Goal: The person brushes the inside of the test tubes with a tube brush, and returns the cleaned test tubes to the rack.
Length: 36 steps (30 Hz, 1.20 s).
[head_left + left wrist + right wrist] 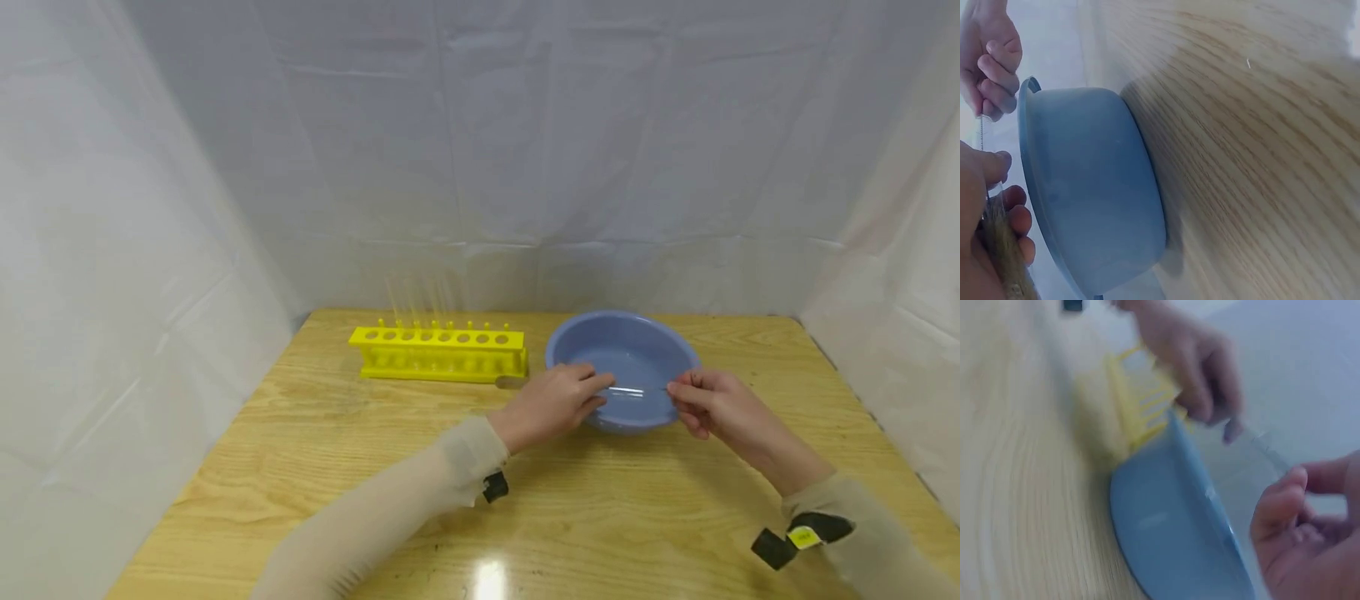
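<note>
Above the blue basin [622, 350], both hands meet over a clear glass test tube [626, 392]. My left hand [558, 400] grips the tube with curled fingers. In the left wrist view, tan bristles of a test tube brush [1007, 250] show along the tube under the left palm. The brown bristle end also shows left of that hand in the head view. My right hand [712, 408] pinches the brush's thin wire handle at the tube's right end, over the basin's right rim. The right wrist view is blurred.
A yellow test tube rack [438, 337] stands left of the basin, with several clear tubes upright in its left holes. Wooden tabletop [315, 467] lies beneath everything. White sheeting [495, 150] hangs behind and along both sides.
</note>
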Tool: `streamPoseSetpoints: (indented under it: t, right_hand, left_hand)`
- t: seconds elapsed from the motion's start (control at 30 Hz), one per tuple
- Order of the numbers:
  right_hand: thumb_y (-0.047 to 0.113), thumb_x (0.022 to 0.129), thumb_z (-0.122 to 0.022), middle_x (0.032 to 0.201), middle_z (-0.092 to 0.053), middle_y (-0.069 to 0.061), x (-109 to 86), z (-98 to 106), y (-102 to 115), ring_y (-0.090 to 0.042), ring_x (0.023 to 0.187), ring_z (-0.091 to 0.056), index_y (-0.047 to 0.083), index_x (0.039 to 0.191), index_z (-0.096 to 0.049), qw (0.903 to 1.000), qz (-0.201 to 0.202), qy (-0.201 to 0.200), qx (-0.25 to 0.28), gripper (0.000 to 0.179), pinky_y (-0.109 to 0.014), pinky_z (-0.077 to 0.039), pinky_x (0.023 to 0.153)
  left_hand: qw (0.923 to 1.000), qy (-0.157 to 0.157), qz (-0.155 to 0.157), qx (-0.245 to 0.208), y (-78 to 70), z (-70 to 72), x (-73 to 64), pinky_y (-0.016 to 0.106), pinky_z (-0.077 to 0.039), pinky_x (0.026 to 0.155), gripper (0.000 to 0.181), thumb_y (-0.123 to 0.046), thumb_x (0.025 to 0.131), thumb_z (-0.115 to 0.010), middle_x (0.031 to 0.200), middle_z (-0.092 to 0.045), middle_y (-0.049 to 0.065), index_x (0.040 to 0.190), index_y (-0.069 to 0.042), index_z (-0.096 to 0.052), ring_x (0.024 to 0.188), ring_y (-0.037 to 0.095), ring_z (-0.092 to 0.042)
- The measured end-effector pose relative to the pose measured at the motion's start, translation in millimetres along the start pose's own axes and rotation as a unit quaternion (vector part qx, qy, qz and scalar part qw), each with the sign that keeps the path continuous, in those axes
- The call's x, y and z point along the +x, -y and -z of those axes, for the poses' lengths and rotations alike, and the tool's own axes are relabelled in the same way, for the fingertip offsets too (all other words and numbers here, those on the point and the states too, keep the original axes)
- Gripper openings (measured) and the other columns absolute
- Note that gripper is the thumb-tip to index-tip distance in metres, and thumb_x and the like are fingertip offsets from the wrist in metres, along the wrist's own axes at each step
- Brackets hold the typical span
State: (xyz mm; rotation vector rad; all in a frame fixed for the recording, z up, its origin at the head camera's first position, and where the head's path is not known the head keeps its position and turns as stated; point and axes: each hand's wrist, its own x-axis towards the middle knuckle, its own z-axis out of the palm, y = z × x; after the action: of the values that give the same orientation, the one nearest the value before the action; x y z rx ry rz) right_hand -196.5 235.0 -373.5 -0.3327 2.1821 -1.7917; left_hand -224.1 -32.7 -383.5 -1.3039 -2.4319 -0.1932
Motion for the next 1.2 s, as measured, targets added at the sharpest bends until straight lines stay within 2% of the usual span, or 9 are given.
streamPoseSetpoints:
  t: [0.1, 0.17, 0.27, 0.37, 0.43, 0.53, 0.67, 0.9, 1.2]
  right_hand:
    - [0.026, 0.104, -0.057, 0.070, -0.053, -0.002, -1.7, -3.5, -4.7, -0.015, 0.057, -0.051, -0.004, 0.101, -0.056, 0.9945, 0.069, -0.043, -0.066, 0.030, -0.032, -0.046, 0.053]
    - [0.019, 0.102, -0.061, 0.076, -0.059, -0.002, -2.0, -5.8, -9.5, -0.013, 0.061, -0.055, 0.000, 0.108, -0.061, 0.9744, 0.152, -0.084, -0.143, 0.020, -0.028, -0.048, 0.055]
    - [0.001, 0.091, -0.071, 0.083, -0.063, 0.001, -1.0, -6.8, -15.8, -0.007, 0.065, -0.055, 0.006, 0.112, -0.066, 0.9066, 0.293, -0.142, -0.268, 0.022, -0.019, -0.046, 0.057]
    - [-0.009, 0.080, -0.077, 0.086, -0.062, 0.004, 2.0, -5.1, -19.2, 0.000, 0.069, -0.051, 0.005, 0.110, -0.068, 0.8403, 0.390, -0.165, -0.339, 0.034, -0.014, -0.042, 0.060]
    - [-0.003, 0.085, -0.075, 0.087, -0.062, 0.004, 3.7, -3.6, -20.5, 0.001, 0.069, -0.050, 0.004, 0.110, -0.068, 0.8092, 0.427, -0.167, -0.367, 0.026, -0.013, -0.042, 0.060]
    - [0.017, 0.100, -0.064, 0.088, -0.065, 0.000, 5.0, -2.3, -21.1, -0.001, 0.068, -0.051, 0.003, 0.106, -0.070, 0.7790, 0.458, -0.161, -0.397, 0.017, -0.013, -0.043, 0.060]
    - [0.037, 0.107, -0.047, 0.089, -0.067, -0.002, 4.6, -1.8, -19.6, -0.003, 0.066, -0.053, 0.002, 0.100, -0.071, 0.7542, 0.478, -0.165, -0.419, 0.043, -0.014, -0.044, 0.058]
    - [0.037, 0.106, -0.050, 0.086, -0.068, -0.003, 5.5, 1.2, -15.2, -0.007, 0.067, -0.058, 0.000, 0.096, -0.071, 0.7127, 0.533, -0.181, -0.418, 0.044, -0.018, -0.047, 0.058]
    - [0.031, 0.108, -0.046, 0.082, -0.066, -0.007, 5.1, -1.3, -15.7, -0.010, 0.062, -0.058, -0.001, 0.091, -0.068, 0.6927, 0.554, -0.184, -0.424, 0.042, -0.020, -0.046, 0.054]
  left_hand:
    - [0.9993, 0.015, 0.020, -0.028, 0.5, 0.9, 0.8, 0.019, -0.053, 0.076, 0.033, -0.026, 0.102, -0.061, 0.104, -0.067, 0.001, 0.131, -0.011, -0.065, 0.084, 0.010, -0.063]
    - [0.9980, 0.025, 0.032, -0.048, 0.8, 1.6, 1.3, 0.017, -0.052, 0.077, 0.034, -0.026, 0.103, -0.060, 0.106, -0.067, 0.000, 0.132, -0.011, -0.064, 0.085, 0.008, -0.063]
    - [0.9959, 0.037, 0.044, -0.071, 1.4, 2.3, 1.6, 0.016, -0.052, 0.078, 0.033, -0.026, 0.104, -0.058, 0.110, -0.068, 0.001, 0.133, -0.012, -0.063, 0.088, 0.007, -0.063]
    - [0.9940, 0.044, 0.052, -0.085, 2.4, 2.8, 1.3, 0.017, -0.052, 0.080, 0.033, -0.026, 0.104, -0.057, 0.114, -0.067, 0.001, 0.133, -0.012, -0.062, 0.091, 0.007, -0.063]
    - [0.9933, 0.046, 0.053, -0.092, 2.4, 3.7, 1.2, 0.018, -0.052, 0.080, 0.032, -0.026, 0.104, -0.057, 0.114, -0.067, 0.001, 0.133, -0.012, -0.062, 0.091, 0.008, -0.063]
    - [0.9934, 0.050, 0.050, -0.090, 1.6, 5.1, 1.1, 0.018, -0.052, 0.080, 0.032, -0.027, 0.104, -0.056, 0.113, -0.067, 0.001, 0.133, -0.013, -0.062, 0.091, 0.008, -0.063]
    - [0.9932, 0.056, 0.039, -0.094, -0.1, 6.9, 1.5, 0.018, -0.052, 0.079, 0.033, -0.029, 0.105, -0.055, 0.112, -0.067, 0.001, 0.133, -0.013, -0.062, 0.091, 0.007, -0.063]
    - [0.9901, 0.059, 0.042, -0.120, -0.6, 9.4, 0.0, 0.015, -0.051, 0.081, 0.033, -0.027, 0.105, -0.055, 0.114, -0.067, -0.001, 0.133, -0.013, -0.063, 0.093, 0.005, -0.062]
    - [0.9900, 0.066, 0.045, -0.116, -1.2, 11.2, 1.6, 0.015, -0.051, 0.082, 0.034, -0.029, 0.105, -0.054, 0.116, -0.067, -0.002, 0.135, -0.013, -0.062, 0.094, 0.004, -0.063]
